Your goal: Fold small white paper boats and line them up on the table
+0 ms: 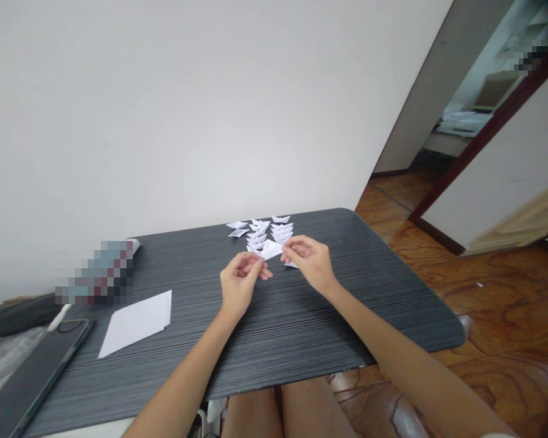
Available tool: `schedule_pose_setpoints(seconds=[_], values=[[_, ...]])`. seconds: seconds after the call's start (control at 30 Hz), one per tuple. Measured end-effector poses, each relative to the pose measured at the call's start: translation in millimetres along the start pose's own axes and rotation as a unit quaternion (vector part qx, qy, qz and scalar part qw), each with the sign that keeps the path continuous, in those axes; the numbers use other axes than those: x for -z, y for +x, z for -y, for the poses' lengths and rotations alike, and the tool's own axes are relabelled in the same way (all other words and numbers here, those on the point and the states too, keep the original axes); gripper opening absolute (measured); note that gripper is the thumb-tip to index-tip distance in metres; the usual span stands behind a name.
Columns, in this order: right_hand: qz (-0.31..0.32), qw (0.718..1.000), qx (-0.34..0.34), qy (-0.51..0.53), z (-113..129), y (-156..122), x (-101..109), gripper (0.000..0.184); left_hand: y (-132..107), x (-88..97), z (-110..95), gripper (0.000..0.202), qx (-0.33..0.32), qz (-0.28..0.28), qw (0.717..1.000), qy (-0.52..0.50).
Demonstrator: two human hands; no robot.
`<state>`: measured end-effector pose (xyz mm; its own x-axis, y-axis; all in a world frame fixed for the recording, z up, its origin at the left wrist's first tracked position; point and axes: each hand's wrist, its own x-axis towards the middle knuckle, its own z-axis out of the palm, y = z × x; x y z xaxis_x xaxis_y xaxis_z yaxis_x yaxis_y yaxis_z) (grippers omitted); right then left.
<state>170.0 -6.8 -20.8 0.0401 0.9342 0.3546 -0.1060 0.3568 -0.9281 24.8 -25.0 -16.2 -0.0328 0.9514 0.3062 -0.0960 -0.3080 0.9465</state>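
A small folded piece of white paper [271,249], roughly triangular, is held above the table between my two hands. My left hand [243,277] pinches its lower left corner between thumb and fingers. The right corner is pinched by my right hand [309,260]. Just behind the hands, several folded paper boats [282,229] stand in rows on the dark table, some nested close together. Part of another white folded paper [291,264] shows below my right hand, mostly hidden by it.
Flat white paper sheets [137,322] lie on the left of the dark table [187,347]. A dark phone-like device [41,377] is at the near left, with a blurred-out object [101,272] behind it. A white wall [187,121] borders the far edge.
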Motion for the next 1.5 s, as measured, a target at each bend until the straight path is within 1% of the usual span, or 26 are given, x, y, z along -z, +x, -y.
schedule_pose_setpoints(seconds=[0.13, 0.27, 0.33, 0.43, 0.53, 0.6, 0.67, 0.73, 0.8, 0.87, 0.93, 1.0, 1.1, 1.17, 1.23, 1.33, 1.5], values=[[0.008, 1.0, 0.004, 0.004, 0.9, 0.1, 0.8, 0.015, 0.1, 2.1, -1.0, 0.014, 0.021, 0.032, 0.999, -0.019], [0.007, 1.0, 0.004, 0.018, 2.6, 1.6, 1.5, 0.014, 1.9, 3.8, -0.4, 0.013, 0.029, 0.016, 0.999, -0.033], [0.005, 0.999, -0.023, 0.03, 2.6, 3.9, 2.6, 0.013, 3.5, 4.7, 0.4, 0.013, 0.035, 0.012, 0.999, -0.034], [0.012, 0.996, -0.072, 0.049, 1.6, 8.1, 5.3, 0.015, 5.3, 5.8, 1.2, 0.015, 0.043, 0.026, 0.998, -0.03], [0.03, 0.992, -0.115, 0.052, 0.1, 10.8, 9.3, 0.025, 6.0, 7.0, 0.6, 0.017, 0.047, 0.046, 0.998, -0.012], [0.055, 0.986, -0.152, 0.048, -1.6, 11.6, 12.9, 0.031, 6.3, 8.2, -0.8, 0.017, 0.051, 0.056, 0.997, 0.013], [0.091, 0.976, -0.192, 0.043, -4.4, 11.8, 16.8, 0.029, 6.8, 9.7, -2.3, 0.016, 0.056, 0.066, 0.995, 0.043], [0.125, 0.967, -0.217, 0.039, -7.3, 12.0, 20.4, 0.02, 7.7, 11.5, -3.4, 0.016, 0.061, 0.079, 0.993, 0.063], [0.146, 0.963, -0.222, 0.035, -9.2, 12.2, 23.2, 0.014, 9.2, 13.5, -3.5, 0.02, 0.071, 0.096, 0.991, 0.068], [0.156, 0.963, -0.217, 0.033, -9.2, 12.3, 24.8, 0.012, 10.7, 15.4, -2.6, 0.024, 0.09, 0.115, 0.987, 0.072], [0.159, 0.962, -0.219, 0.035, -7.2, 12.1, 25.4, 0.013, 12.0, 17.0, -1.3, 0.024, 0.118, 0.124, 0.982, 0.085], [0.154, 0.958, -0.235, 0.05, -3.8, 11.5, 25.2, 0.014, 12.9, 18.0, -0.2, 0.022, 0.14, 0.124, 0.978, 0.095], [0.161, 0.947, -0.26, 0.101, 1.8, 11.1, 24.4, 0.02, 13.2, 18.6, 0.3, 0.021, 0.14, 0.113, 0.979, 0.093], [0.166, 0.941, -0.26, 0.139, 4.0, 11.3, 23.7, 0.022, 13.0, 18.4, 0.2, 0.02, 0.132, 0.109, 0.981, 0.089], [0.166, 0.939, -0.258, 0.154, 4.5, 11.5, 23.2, 0.025, 12.7, 18.0, 0.1, 0.019, 0.126, 0.108, 0.982, 0.085], [0.169, 0.942, -0.258, 0.131, 3.7, 11.0, 22.4, 0.025, 12.5, 17.5, 0.4, 0.019, 0.123, 0.111, 0.983, 0.082], [0.169, 0.955, -0.239, 0.055, 4.4, 8.7, 20.4, 0.021, 13.1, 18.5, 0.9, 0.019, 0.13, 0.111, 0.983, 0.061]])
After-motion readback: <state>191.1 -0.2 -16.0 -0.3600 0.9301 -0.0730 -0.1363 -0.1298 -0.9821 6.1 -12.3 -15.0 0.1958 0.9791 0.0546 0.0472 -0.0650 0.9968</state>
